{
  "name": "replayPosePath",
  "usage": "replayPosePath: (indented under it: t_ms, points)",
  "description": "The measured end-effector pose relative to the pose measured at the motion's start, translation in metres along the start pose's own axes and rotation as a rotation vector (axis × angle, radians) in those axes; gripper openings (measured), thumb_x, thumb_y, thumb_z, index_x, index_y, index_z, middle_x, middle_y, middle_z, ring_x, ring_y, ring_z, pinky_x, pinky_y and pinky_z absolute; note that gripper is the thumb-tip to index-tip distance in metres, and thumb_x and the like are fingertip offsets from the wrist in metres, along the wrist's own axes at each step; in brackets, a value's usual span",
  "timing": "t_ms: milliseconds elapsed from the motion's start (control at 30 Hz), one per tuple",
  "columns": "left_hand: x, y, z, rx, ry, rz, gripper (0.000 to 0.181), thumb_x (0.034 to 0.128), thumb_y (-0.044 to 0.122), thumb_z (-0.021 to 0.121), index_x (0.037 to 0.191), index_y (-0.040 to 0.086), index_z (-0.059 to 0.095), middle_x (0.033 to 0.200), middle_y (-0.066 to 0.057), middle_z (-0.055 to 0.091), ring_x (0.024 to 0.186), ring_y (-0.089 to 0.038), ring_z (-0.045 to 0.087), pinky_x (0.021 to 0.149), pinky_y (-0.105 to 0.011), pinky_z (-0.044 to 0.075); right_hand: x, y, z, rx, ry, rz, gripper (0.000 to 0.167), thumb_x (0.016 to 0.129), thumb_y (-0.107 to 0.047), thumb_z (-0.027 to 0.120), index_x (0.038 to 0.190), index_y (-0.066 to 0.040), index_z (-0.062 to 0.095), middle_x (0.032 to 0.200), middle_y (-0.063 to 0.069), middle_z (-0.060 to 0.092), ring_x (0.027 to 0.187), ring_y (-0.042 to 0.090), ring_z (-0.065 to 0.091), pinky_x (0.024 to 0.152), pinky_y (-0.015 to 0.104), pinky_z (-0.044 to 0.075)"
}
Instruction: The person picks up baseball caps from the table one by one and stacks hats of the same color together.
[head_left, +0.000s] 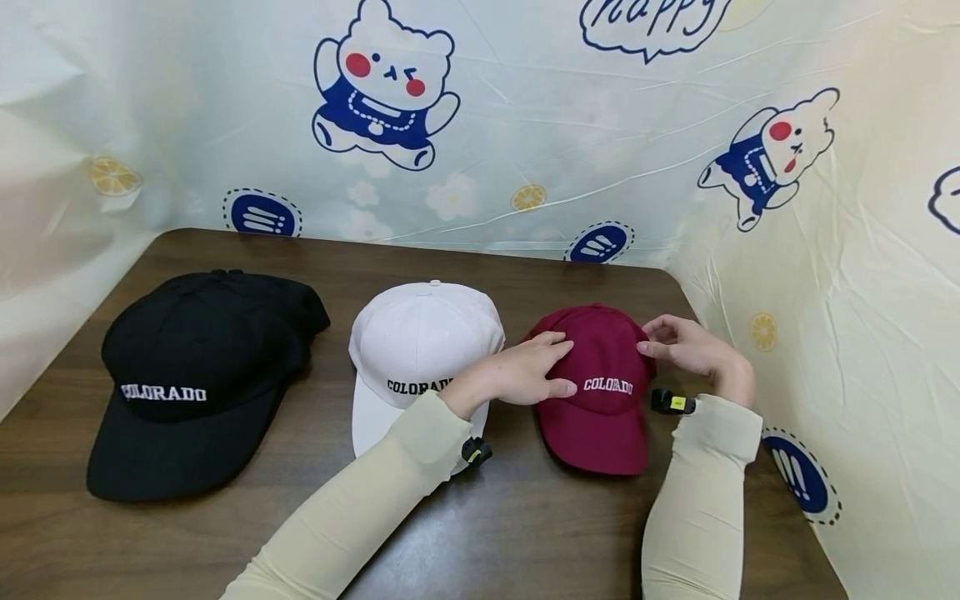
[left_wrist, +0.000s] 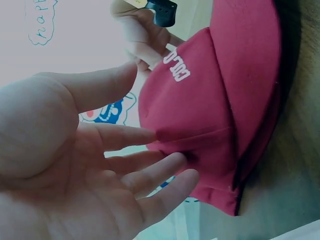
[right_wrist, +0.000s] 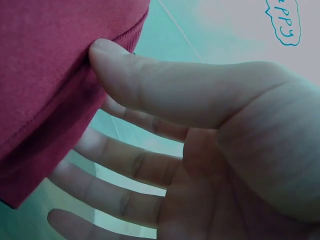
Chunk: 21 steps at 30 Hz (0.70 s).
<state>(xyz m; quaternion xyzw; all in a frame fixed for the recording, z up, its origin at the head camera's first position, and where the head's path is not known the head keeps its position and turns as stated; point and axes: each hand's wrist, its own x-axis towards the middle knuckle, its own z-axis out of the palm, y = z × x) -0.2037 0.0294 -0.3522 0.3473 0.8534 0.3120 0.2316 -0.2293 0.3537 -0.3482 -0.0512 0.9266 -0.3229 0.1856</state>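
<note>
Three COLORADO caps lie in a row on the table: a black cap (head_left: 206,358) at left, a white cap (head_left: 420,333) in the middle and a maroon cap (head_left: 596,433) at right. My left hand (head_left: 528,371) reaches across the white cap to the maroon cap's left side, fingers spread, their tips at the crown (left_wrist: 195,105) in the left wrist view. At the maroon cap's right side is my right hand (head_left: 693,346). Its thumb (right_wrist: 150,82) touches the cap's side in the right wrist view, with loosely extended fingers partly behind the cloth.
The brown wooden table (head_left: 480,542) ends at a printed sheet (head_left: 495,125) with cartoon bears, which hangs behind it and along both sides. The right forearm (head_left: 697,508) lies near the table's right edge. A black wrist device (head_left: 672,402) sits by the right cuff.
</note>
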Motion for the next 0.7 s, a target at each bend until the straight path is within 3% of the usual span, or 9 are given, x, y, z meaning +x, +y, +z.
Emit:
replayPosePath:
  t_ms: [200,367,600,700]
  points:
    - [-0.003,0.006,-0.004,0.024,0.025,0.022,0.073,0.1086,0.034,0.06,0.167,0.006,0.028,0.176,-0.01,0.023,0.163,-0.026,0.019,0.13,-0.041,0.021,-0.007,-0.003,-0.003,-0.025,-0.001,0.016,0.049,0.108,-0.028,0.063,0.144,0.002,0.051,0.135,0.028,0.059,0.12,0.042,0.058,0.101,0.058,0.053]
    - [-0.009,0.011,-0.014,0.026,0.079,0.054,0.071,0.1088,0.033,0.06,0.167,0.006,0.029,0.174,-0.012,0.029,0.162,-0.027,0.024,0.13,-0.042,0.024,-0.016,-0.004,-0.009,-0.049,0.008,-0.031,0.05,0.11,-0.027,0.059,0.147,0.005,0.049,0.14,0.032,0.058,0.122,0.046,0.06,0.102,0.057,0.055]
    - [-0.024,0.013,-0.036,0.051,0.217,0.113,0.068,0.1086,0.031,0.063,0.165,0.006,0.034,0.168,-0.011,0.039,0.156,-0.025,0.036,0.127,-0.039,0.03,-0.031,-0.012,-0.015,-0.089,0.068,-0.071,0.048,0.112,-0.03,0.056,0.147,0.002,0.052,0.14,0.03,0.06,0.125,0.045,0.059,0.103,0.058,0.052]
    - [-0.037,0.012,-0.048,0.065,0.288,0.101,0.068,0.1088,0.032,0.062,0.166,0.01,0.034,0.168,-0.009,0.04,0.156,-0.024,0.036,0.126,-0.04,0.031,-0.035,-0.02,-0.016,-0.101,0.09,-0.074,0.048,0.113,-0.03,0.053,0.151,0.001,0.05,0.145,0.029,0.057,0.131,0.046,0.054,0.106,0.062,0.048]
